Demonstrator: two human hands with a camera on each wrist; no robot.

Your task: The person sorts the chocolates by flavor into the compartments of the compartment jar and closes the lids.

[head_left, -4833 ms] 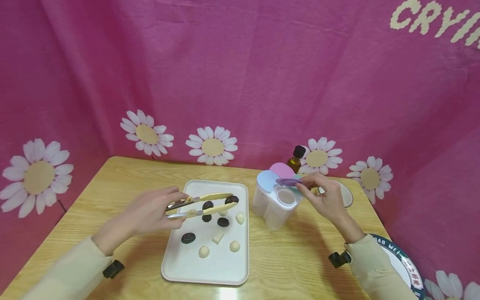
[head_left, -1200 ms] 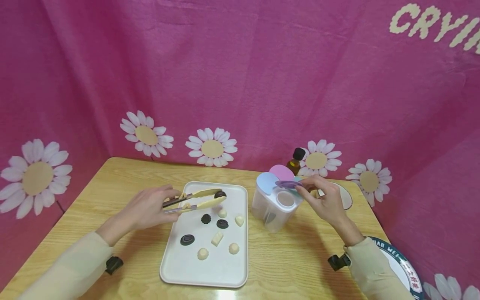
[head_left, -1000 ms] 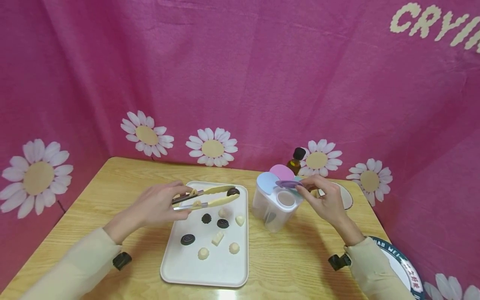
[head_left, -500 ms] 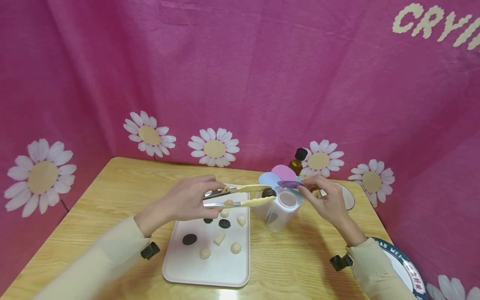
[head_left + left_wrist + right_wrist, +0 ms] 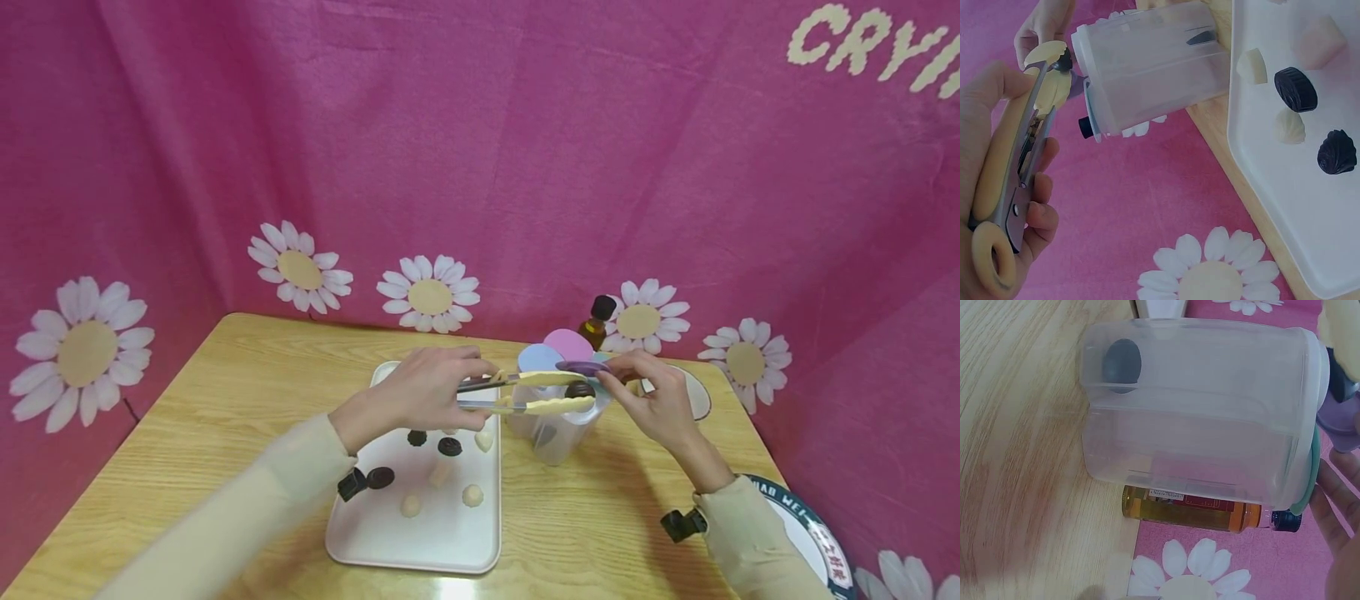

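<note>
My left hand (image 5: 431, 387) grips yellow-tipped tongs (image 5: 551, 407), their tips around a dark chocolate (image 5: 579, 389) just above the uncovered round opening of a clear container (image 5: 558, 437). Between thumb and fingers, my right hand (image 5: 656, 400) pinches the raised purple lid (image 5: 576, 367) of that compartment. Through the container's wall, the right wrist view shows one dark oval chocolate (image 5: 1122, 362) at the bottom. A white tray (image 5: 412, 542) lies left of the container. Dark pieces such as an oval chocolate (image 5: 380, 477) and several white ones (image 5: 472, 496) are spread over it, partly hidden by my left arm.
A blue lid (image 5: 538, 357) and a pink lid (image 5: 567, 342) cover other compartments. Behind the container stands a black-capped bottle (image 5: 1191, 512). To the right are a white dish (image 5: 697, 396) and a green-rimmed plate (image 5: 780, 493). Pink cloth (image 5: 480, 167) hangs behind the table.
My left hand has carried the tongs and a dark chocolate rightward from the tray to over the container. Since the earliest frame, a dark piece has appeared inside it. My right hand stays at the lid.
</note>
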